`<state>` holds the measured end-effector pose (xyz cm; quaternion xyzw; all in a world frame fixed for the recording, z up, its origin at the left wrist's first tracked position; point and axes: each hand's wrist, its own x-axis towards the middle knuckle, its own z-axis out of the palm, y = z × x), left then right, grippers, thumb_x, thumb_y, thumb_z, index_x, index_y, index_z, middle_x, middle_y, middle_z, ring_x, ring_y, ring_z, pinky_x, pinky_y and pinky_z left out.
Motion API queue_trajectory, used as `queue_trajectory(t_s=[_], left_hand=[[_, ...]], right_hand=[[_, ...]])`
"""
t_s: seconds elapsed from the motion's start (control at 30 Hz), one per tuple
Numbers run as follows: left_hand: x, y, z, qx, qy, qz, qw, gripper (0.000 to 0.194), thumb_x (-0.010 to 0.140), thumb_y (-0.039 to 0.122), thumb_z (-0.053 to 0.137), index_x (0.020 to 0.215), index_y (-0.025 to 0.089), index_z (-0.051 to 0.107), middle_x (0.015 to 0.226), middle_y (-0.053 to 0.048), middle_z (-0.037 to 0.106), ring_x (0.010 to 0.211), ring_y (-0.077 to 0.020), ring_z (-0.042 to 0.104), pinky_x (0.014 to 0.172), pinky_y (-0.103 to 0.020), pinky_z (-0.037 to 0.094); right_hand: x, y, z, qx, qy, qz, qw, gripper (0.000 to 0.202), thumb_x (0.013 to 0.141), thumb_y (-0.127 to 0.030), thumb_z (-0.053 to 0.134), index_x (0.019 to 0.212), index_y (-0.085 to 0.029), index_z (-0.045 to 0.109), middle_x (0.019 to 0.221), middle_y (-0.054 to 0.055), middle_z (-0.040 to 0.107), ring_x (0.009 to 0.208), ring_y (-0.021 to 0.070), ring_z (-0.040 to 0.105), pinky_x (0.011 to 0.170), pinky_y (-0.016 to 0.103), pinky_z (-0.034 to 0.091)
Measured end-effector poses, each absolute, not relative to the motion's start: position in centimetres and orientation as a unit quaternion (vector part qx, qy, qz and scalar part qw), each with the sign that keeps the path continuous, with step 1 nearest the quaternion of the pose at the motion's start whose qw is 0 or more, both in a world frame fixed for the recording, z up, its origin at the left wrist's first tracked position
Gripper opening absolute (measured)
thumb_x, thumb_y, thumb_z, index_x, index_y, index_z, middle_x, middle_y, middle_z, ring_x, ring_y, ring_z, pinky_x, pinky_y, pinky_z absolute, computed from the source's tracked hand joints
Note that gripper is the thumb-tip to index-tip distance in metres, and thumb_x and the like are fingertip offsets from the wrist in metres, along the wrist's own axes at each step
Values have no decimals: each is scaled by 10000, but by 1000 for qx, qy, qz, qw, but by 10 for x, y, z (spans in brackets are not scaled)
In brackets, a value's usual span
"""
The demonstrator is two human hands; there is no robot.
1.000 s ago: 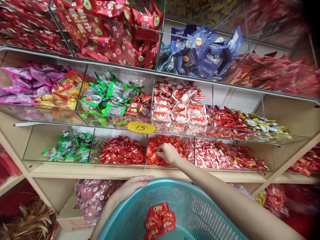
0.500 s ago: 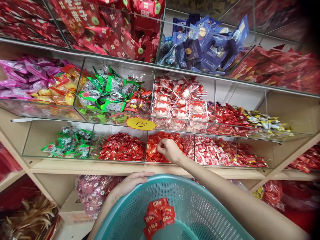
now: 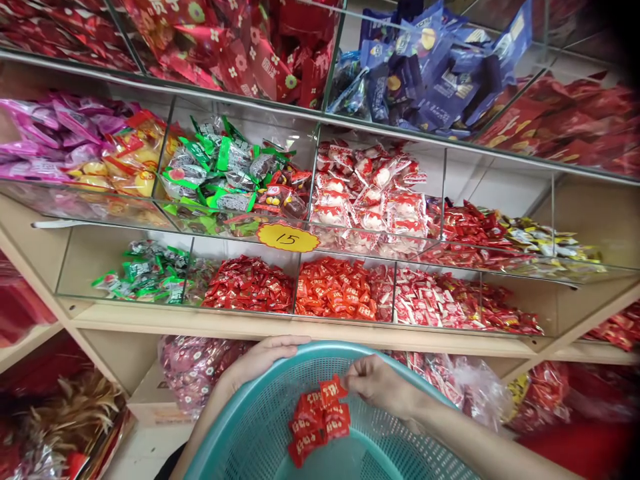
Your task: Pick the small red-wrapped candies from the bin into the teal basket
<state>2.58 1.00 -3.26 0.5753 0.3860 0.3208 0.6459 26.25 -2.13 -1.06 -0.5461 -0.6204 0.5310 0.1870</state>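
A teal perforated basket [image 3: 250, 427] fills the bottom middle of the view. My left hand [image 3: 265, 357] grips its back-left rim, fingers laid along the edge. Inside the basket, several red candy packets [image 3: 307, 427] lie in a cluster. Over the basket's right part, my right hand [image 3: 373, 381] has its fingers closed on a red packet [image 3: 331, 390] at the cluster's top edge. Loose orange-red candies [image 3: 335, 290] fill a compartment of the lowest shelf just behind the basket.
Clear-fronted shelves [image 3: 165, 319] span the view, with red, green, white and blue packets in compartments. A yellow price tag [image 3: 288, 237] reads 15. Below stand a cardboard box [image 3: 157, 400] and bagged sweets [image 3: 193, 373].
My right hand has come down from the orange-red candy compartment to inside the basket, now with a red packet at its fingertips. The view has shifted slightly.
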Motion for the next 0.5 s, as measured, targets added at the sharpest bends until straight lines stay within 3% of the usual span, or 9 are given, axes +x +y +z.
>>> queue_trajectory(t_s=[0.27,0.5], left_hand=[[26,14,-37,576,371,319,655,390,715,245,537,1104,215,534,1168,2,567,1113,-201,454,984,-329,268],[27,11,-32,567,374,320,661,387,704,254,538,1088,205,550,1158,6,574,1111,-196,456,990,-327,262]], right_hand=[[262,-45,-32,-586,-559,557,182,224,622,-209,469,427,-167,366,361,-82,262,353,31,186,361,194,117],[252,-57,-51,-627,-519,554,175,181,596,-197,469,421,-164,434,335,-75,298,331,35,215,340,183,130]])
